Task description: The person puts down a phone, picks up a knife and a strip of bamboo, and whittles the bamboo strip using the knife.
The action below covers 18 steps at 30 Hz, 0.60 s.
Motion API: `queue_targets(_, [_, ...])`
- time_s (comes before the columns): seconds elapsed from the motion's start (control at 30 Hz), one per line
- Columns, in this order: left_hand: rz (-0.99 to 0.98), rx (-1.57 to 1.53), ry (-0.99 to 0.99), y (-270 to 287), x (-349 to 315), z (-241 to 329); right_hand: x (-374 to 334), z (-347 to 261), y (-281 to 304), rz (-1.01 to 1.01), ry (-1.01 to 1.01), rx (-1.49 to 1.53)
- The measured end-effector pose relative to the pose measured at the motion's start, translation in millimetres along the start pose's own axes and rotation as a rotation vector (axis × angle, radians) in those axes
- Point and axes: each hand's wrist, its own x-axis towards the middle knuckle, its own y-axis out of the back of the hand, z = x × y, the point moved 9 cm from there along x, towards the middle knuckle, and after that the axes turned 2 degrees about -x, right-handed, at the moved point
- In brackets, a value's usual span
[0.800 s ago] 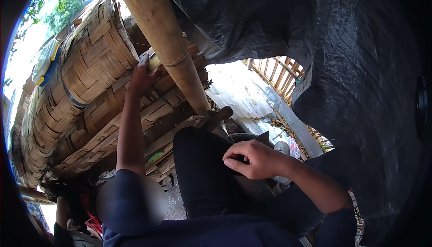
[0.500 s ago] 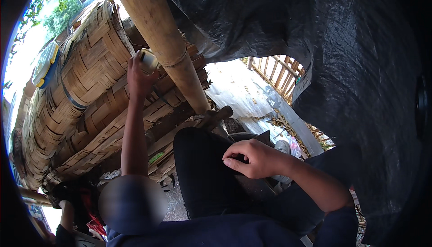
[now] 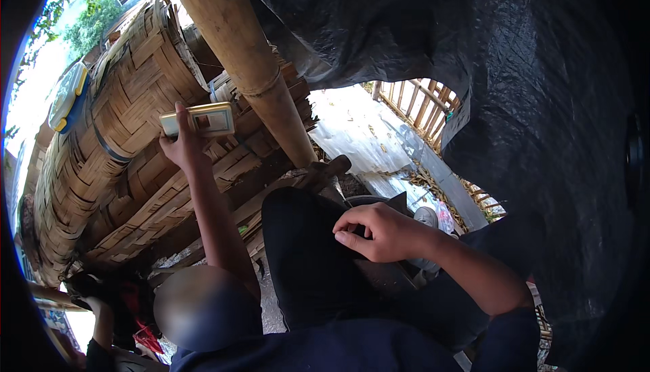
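Observation:
My left hand (image 3: 184,143) reaches up to a bamboo pole (image 3: 237,47), its fingers closed around a small flat rectangular box (image 3: 217,119) with gold edges and a pale printed face. Behind the box lies a large roll of woven bamboo matting (image 3: 135,94), bound with a dark strap. Over my dark-trousered legs (image 3: 305,250), my right hand (image 3: 382,235) hangs with fingers curled in loosely and the thumb close to the index finger. Nothing shows in it.
A lidded container (image 3: 68,98) with blue and yellow edges sits on the matting. Black plastic sheeting (image 3: 528,101) hangs at the right. Beyond my knees are a bamboo slat fence (image 3: 420,101) and a grey shoe (image 3: 425,217). Another person's arm (image 3: 103,321) shows at lower left.
My left hand has drawn the box slightly left and down, away from the pole, and turned it so its printed face shows. My right hand has hardly moved.

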Motion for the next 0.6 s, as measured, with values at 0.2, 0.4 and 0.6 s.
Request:
queue_targets(0.2, [-0.482, -0.002, 0.320, -32.2, -128.6, 1.6, 6.1, -2.7, 17.5, 0.270, 0.055, 0.091])
queue_targets(0.4, [-0.686, -0.121, 0.442, -40.1, -233.2, -0.2, -7.0, -7.0, 19.1, 0.239, 0.094, -0.214])
queue_targets(0.6, [-0.787, -0.234, 0.549, -42.8, -258.0, -3.7, -33.2, -13.2, 33.1, 0.318, 0.109, -0.144])
